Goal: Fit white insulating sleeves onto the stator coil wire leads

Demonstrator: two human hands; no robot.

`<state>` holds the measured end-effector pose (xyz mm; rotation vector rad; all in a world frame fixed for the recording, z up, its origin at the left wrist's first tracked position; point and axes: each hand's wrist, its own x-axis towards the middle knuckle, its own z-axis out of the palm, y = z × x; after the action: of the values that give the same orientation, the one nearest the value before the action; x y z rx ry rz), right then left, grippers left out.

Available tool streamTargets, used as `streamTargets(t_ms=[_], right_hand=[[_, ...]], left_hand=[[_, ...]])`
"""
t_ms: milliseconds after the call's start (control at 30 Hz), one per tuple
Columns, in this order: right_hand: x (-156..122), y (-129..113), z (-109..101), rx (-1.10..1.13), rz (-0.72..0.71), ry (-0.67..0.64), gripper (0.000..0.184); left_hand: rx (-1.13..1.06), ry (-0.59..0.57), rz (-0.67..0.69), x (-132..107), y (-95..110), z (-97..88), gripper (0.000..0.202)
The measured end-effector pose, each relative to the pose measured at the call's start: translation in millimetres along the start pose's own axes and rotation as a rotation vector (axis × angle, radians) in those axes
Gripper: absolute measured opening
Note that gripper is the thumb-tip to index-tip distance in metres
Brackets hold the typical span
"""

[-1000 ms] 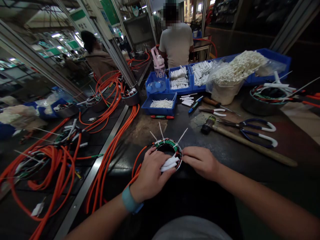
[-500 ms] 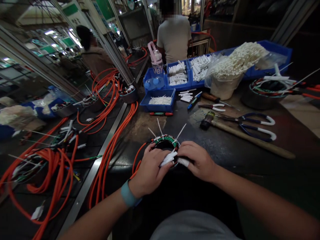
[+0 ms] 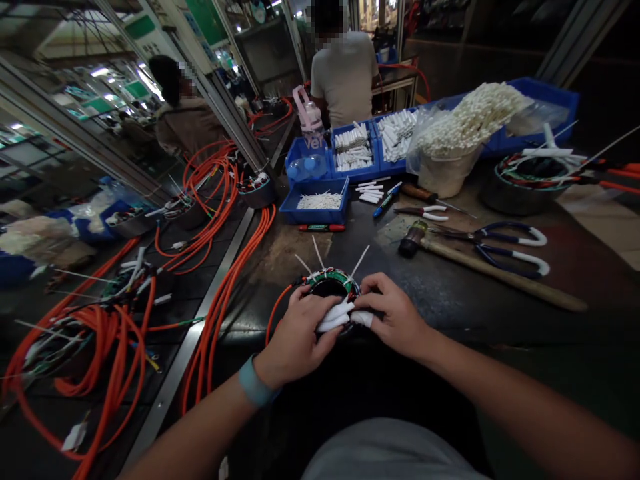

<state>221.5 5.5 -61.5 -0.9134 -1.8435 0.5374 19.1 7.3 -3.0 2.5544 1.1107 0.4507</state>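
Left hand (image 3: 306,331) is closed over a bundle of white tubes (image 3: 336,317), thumb below and fingers above. Right hand (image 3: 393,310) meets it from the other side, fingers curled in at the tube ends; whether it grips anything cannot be told. White patch (image 3: 364,319) at the right fingers: wrap or loose tube, unclear. The two hands are close together, only just apart.

Position: wound ring (image 3: 345,275) sits at the near edge of the dark bench (image 3: 367,233), the hands covering its near side. Three thin white ties (image 3: 317,252) project from its far side.

Risks, as judged:
1. Slip at the edge. The ring is near the lip, so an uneven push toward the body could tip or drag it off.
2. Cable pull. An orange cable (image 3: 273,313) leaves the ring on its left; a snag lower down, out of sight, could turn the ring under the hands.
3. Tubes shifting. They look smooth; too light a left-hand hold could let one slide out of line, while too hard a squeeze might strain any leads beneath (hidden).
4. Snagging. The projecting ties could catch a finger or sleeve if either hand reaches across.

Shears (image 3: 510,250) and mallet (image 3: 500,273) lie well clear to the right; low risk.
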Motion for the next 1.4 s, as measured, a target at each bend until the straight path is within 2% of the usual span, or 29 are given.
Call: streamTargets(t_ms=[133,367,500,600,733,900,1000,1133,1233,1400], right_hand=[[1,1,0,0.034,-0.006,-0.042,0.01],[2,-5,1,0.003,0.02,-0.047,0.01],[2,-7,3,-0.032,0.026,-0.029,0.013],[1,-7,3,-0.007,0.026,-0.036,0.013],[2,-7,-2,0.042,0.022,-0.091,0.013],[12,-8,-9,0.052,0.132,-0.19,0.011],[15,-6,-10,0.079,0.158,-0.232,0.013],[13,-5,-8,0.104,0.158,-0.209,0.012],[11,-6,-5,0.103,0.182,-0.185,0.012],[10,-7,-3,0.103,0.2,-0.182,0.013]], left_hand=[[0.052,0.041,0.032,-2,-1,5.9,0.033],[0.004,0.031,0.016,-2,-1,1.9,0.043],[-0.003,0.107,-0.067,1,2,7.1,0.063],[-0.012,0.16,-0.138,3,5,11.4,0.052],[-0.047,0.097,-0.172,8,8,7.7,0.049],[-0.088,-0.003,-0.17,9,5,-2.4,0.051],[-0.075,0.02,-0.087,4,2,-1.2,0.051],[-0.031,0.114,-0.012,-2,-3,6.5,0.047],[-0.038,0.116,-0.024,-2,-3,8.3,0.047],[-0.111,0.044,-0.092,1,1,0.2,0.049]])
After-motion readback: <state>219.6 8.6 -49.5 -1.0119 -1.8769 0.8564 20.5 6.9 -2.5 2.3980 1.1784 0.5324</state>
